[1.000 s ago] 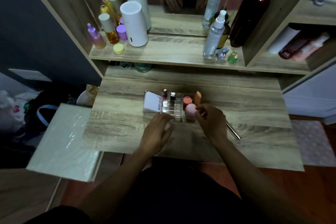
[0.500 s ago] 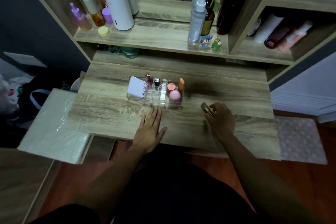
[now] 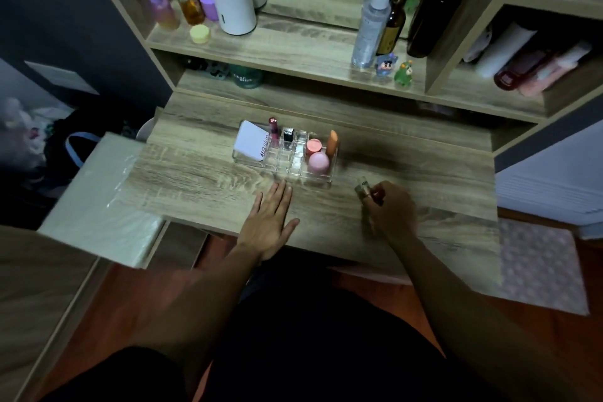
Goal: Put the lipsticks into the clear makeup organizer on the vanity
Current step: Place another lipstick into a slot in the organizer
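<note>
Two hands w/ the clear organizer (image 3: 318, 180) at 12 o'clock on the vanity (image 3: 202, 186): left hand (image 3: 269, 220) flat, fingers spread, holding nothing; right hand (image 3: 390, 210) at 3 o'clock, fingers curled round a lipstick (image 3: 363, 189).

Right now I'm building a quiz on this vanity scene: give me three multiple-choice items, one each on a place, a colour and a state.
1. Where does the clear organizer stand?
A. on the desk surface
B. on the upper shelf
C. on the floor

2. What colour is the round sponge in the organizer?
A. green
B. pink
C. black

3. What is the left hand doing?
A. gripping a bottle
B. lying flat, fingers spread, on the desk
C. reaching into the organizer

Answers:
1 A, it sits on the desk, below the shelf.
2 B, it shows pink at the organizer's right end.
3 B, the palm is down and empty; the right hand holds a small lipstick.
</note>
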